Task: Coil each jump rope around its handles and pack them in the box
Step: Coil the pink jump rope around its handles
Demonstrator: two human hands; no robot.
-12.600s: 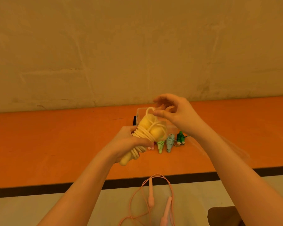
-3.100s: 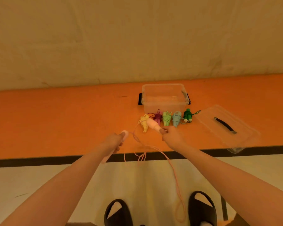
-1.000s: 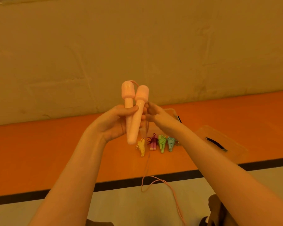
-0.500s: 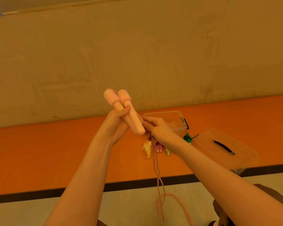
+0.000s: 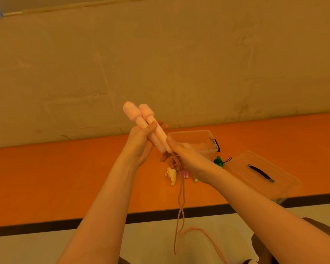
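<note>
My left hand [image 5: 139, 143] grips the two pink handles [image 5: 147, 122] side by side, their thick ends pointing up and left. Just below their lower ends my right hand [image 5: 181, 155] pinches the pink rope [image 5: 181, 189], which hangs down in two strands to the pale floor. Behind my hands the clear box [image 5: 200, 141] stands open on the orange floor. In front of it lie coiled ropes: a yellow one [image 5: 171, 175], a magenta one [image 5: 186, 174] and a green one [image 5: 218, 162]; my right forearm hides others.
The clear lid [image 5: 263, 174] with a dark handle lies right of the box. A black stripe [image 5: 46, 225] separates the orange floor from the pale floor below. A plain wall rises behind the box.
Since half a second ago both hands kept their grips and barely shifted. Earlier I coiled and set down the yellow rope, picked up the pink one and brought its handles together.
</note>
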